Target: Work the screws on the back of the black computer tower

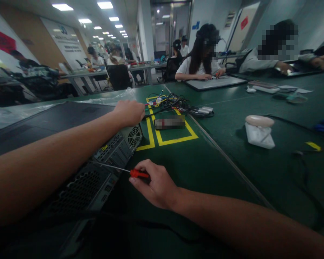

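One red-handled, thin-shafted screwdriver [136,173] sits in pinching right fingers [146,164]; whether left fingers [138,112] grip, I cannot tell.

Rows of ceiling lights [105,5] glow above chairs [119,76].

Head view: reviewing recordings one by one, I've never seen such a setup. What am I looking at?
No robot here: these are a person's two bare hands, filmed by a camera on that person's head, looking forward and down. The right hand holds a red-handled screwdriver, its shaft pointing toward the back of a desktop computer case. The left hand is at the case's far corner; whether it grips anything is hidden. On the green table lie yellow tape outlines and a tangle of cables. Other people sit beyond.
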`<state>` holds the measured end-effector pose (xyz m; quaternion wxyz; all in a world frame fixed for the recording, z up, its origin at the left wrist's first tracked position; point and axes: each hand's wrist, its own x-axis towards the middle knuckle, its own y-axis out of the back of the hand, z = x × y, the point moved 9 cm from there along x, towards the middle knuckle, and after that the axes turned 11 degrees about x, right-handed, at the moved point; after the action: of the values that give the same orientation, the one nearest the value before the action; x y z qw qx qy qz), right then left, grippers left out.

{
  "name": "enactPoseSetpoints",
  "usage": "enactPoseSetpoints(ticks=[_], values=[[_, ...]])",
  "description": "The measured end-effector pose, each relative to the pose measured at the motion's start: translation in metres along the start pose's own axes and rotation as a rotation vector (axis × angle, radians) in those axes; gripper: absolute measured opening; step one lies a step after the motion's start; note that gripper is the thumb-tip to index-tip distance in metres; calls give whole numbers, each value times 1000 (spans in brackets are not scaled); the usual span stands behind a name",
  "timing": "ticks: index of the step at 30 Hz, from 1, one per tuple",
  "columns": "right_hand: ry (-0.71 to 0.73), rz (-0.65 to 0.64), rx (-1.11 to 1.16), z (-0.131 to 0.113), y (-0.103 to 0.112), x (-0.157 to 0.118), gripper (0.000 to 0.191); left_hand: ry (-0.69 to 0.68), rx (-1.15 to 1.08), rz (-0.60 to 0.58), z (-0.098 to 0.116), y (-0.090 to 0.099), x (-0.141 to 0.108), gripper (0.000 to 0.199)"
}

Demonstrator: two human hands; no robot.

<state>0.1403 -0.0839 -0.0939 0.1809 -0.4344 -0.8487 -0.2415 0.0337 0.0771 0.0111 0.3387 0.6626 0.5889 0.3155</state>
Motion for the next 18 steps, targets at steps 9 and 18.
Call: enactPoseSetpoints(ticks=[9, 18], values=[[29, 5, 13, -4, 1, 0, 22, -11, -13, 6, 0, -3, 2, 54], [99, 6, -23, -10, 3, 1, 30, -12, -12, -9, 3, 3, -1, 57]])
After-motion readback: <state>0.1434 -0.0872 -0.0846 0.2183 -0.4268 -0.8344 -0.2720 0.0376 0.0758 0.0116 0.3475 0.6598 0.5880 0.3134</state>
